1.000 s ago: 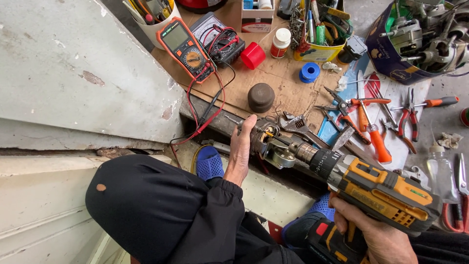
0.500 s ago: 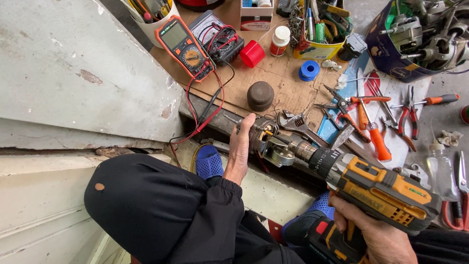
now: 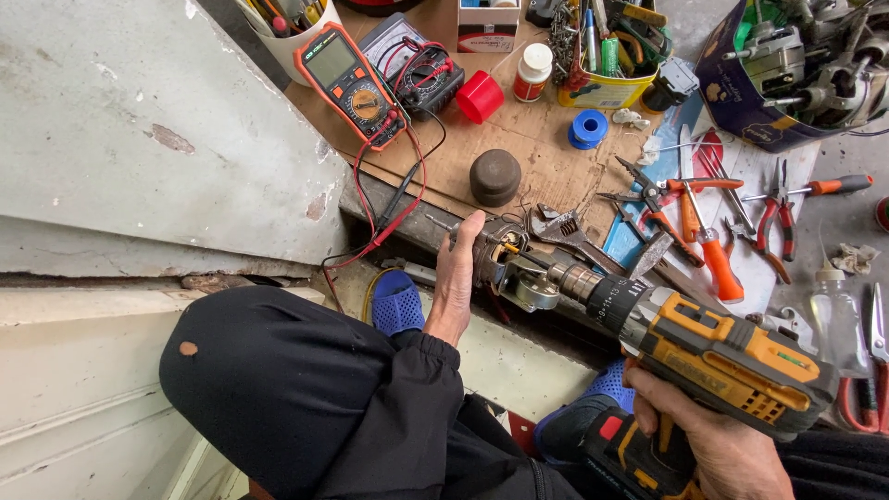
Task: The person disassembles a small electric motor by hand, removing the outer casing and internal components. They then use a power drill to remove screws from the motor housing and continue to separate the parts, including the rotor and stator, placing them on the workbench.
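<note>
Item: small motor [image 3: 495,252], dark cylindrical metal body with a thin shaft projecting toward 10 o'clock. Location: at the near edge of the cardboard-covered bench [image 3: 546,139], frame centre. Left hand [image 3: 456,278] is wrapped around its body, fingers closed on it. Right hand [image 3: 718,444], at 5 o'clock, is closed around the grip of a yellow-and-black cordless drill [image 3: 704,347], whose chuck points at the motor's end.

Handling, by judgement: rigid, fairly heavy for its size, likely greasy; terminals and shaft look delicate. Best held around the casing, away from the chuck.

Surroundings:
- Orange multimeter [image 3: 350,83], 11 o'clock, its red and black leads [image 3: 389,218] trailing down close beside the left hand; a snag risk.
- Dark round knob [image 3: 494,176], just above the motor.
- Adjustable wrench [image 3: 565,231], just beside the motor at 2 o'clock.
- Red cap [image 3: 480,96], blue tape spool [image 3: 588,129], 12 o'clock.
- Orange-handled pliers and screwdrivers [image 3: 708,231], 3 o'clock.
- Blue slipper [image 3: 396,301], below the bench edge.
</note>
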